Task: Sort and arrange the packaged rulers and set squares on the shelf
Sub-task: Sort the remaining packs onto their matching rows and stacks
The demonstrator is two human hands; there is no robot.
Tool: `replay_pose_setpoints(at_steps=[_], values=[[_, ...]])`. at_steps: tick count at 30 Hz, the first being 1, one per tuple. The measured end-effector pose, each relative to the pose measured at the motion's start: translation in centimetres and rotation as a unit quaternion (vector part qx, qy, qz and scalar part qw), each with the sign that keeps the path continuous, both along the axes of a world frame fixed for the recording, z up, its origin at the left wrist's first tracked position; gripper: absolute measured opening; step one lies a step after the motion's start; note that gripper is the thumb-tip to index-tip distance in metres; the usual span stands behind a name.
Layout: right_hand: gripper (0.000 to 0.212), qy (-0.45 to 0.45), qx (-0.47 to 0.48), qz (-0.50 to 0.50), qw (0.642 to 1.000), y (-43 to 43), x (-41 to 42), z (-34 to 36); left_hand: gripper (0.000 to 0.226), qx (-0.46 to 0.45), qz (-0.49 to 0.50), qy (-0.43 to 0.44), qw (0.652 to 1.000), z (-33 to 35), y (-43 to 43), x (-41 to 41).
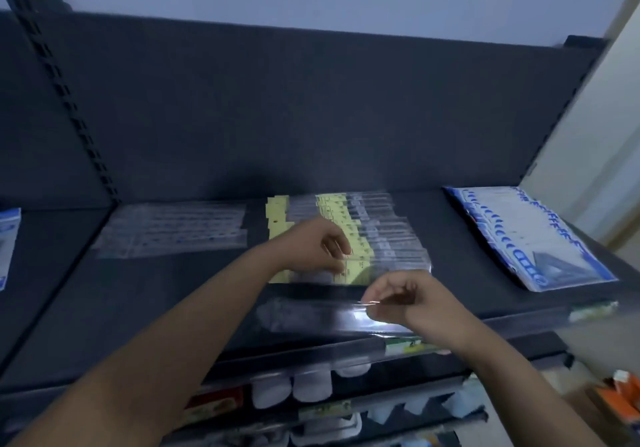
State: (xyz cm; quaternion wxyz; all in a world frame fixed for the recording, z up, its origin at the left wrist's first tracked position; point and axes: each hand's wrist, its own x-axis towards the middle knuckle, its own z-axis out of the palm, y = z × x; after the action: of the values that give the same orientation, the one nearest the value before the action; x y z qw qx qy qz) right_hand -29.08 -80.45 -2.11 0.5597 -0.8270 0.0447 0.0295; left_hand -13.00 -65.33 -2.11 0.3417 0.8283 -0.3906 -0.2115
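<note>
Head view of a dark shelf (138, 301) carrying packaged drawing instruments. Three groups lie along its rear half: a clear ruler stack (173, 230) at left, a yellow-carded ruler stack (374, 235) at centre, and blue-bordered set-square packs (530, 235) at right, fanned towards the shelf's right end. The groups lie apart from one another. The left hand (322, 246) rests on the near left part of the yellow-carded ruler stack, its fingers (341, 247) curled down onto the packets; whether they grip one or merely press cannot be told. The right hand (398, 297) is near the front edge of the shelf, thumb and forefinger closed narrowly in a pinch on the right end of a single clear ruler packet (322, 311), which lies lengthwise just in front of the central stack, blurred. A blue pack (7, 246) is cut off at the far left edge. White tubs (294, 387) stand on a lower shelf, below the forearms
</note>
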Motion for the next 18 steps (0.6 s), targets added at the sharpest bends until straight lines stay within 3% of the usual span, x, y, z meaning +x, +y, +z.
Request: replay_pose_setpoints(at_steps=[8,10,14,18], values=[[0.010,-0.018,-0.012,0.029,0.999,-0.4,0.6,-0.2,0.021,0.008,0.050,-0.083,0.995,0.1,0.1,-0.9],[0.008,-0.025,-0.007,0.043,0.999,0.4,1.3,0.1,0.016,0.007,0.040,-0.065,0.997,1.2,2.5,-0.8],[0.005,-0.050,-0.029,0.070,0.996,3.8,4.1,0.8,0.033,0.055,-0.017,0.028,0.998,3.0,9.6,-0.5],[0.004,-0.068,-0.054,0.080,0.993,8.7,8.1,0.5,0.013,0.062,0.015,0.019,0.998,2.5,17.8,1.1]])
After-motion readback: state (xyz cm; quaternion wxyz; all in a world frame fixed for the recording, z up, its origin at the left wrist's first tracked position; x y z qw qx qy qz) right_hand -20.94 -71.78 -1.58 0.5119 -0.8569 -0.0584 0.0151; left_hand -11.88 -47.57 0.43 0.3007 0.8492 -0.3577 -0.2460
